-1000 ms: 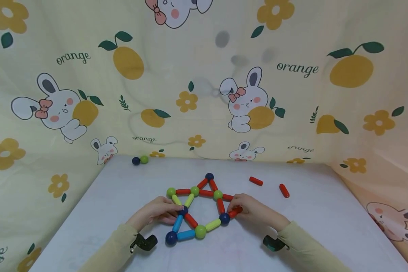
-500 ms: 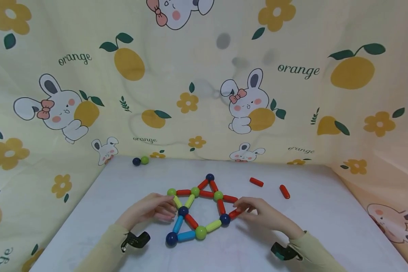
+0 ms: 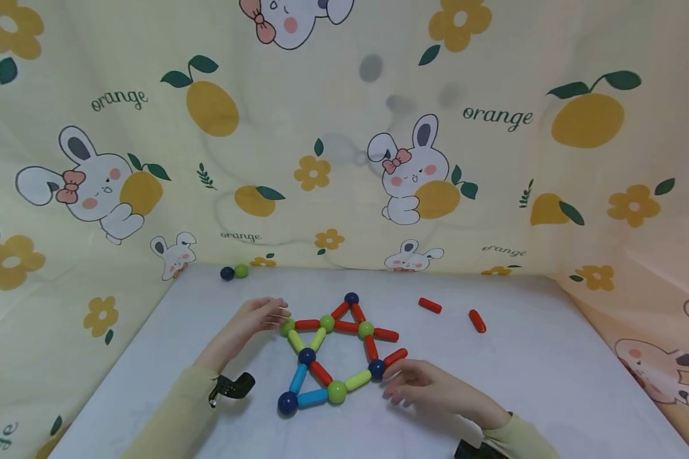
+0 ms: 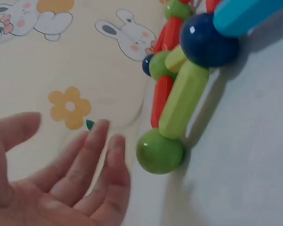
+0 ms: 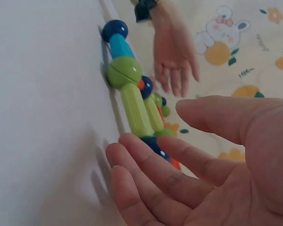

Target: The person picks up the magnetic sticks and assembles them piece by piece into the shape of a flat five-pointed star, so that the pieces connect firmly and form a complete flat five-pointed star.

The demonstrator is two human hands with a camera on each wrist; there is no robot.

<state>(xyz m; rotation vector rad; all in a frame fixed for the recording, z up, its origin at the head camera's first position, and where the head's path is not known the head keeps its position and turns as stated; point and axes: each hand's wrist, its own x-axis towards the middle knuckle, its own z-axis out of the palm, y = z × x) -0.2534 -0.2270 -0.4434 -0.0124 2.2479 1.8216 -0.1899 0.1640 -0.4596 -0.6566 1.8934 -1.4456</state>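
Note:
On the white tabletop lies a flat star-like figure of magnetic balls and rods, its green balls (image 3: 337,392) and dark blue balls (image 3: 307,356) joined by red, yellow-green and light blue rods. My left hand (image 3: 258,317), fingers extended, hovers by the leftmost green ball (image 4: 160,150) and holds nothing; the left wrist view shows a gap between fingertips and ball. At the figure's right side, my right hand (image 3: 427,387) is near a dark blue ball (image 3: 377,368), its fingers relaxed around nothing. Two red rods (image 3: 387,335) (image 3: 396,356) point outward there, their free ends apart.
Two loose red rods (image 3: 430,306) (image 3: 477,321) lie at the back right. At the back left edge a dark blue ball (image 3: 227,273) and a green ball (image 3: 241,271) sit side by side. A printed curtain (image 3: 333,191) hangs behind the table.
My left hand has left the dark blue ball and moved back toward the leftmost green ball. My right hand has let go of the red rod and drawn toward the front. The figure looks unchanged.

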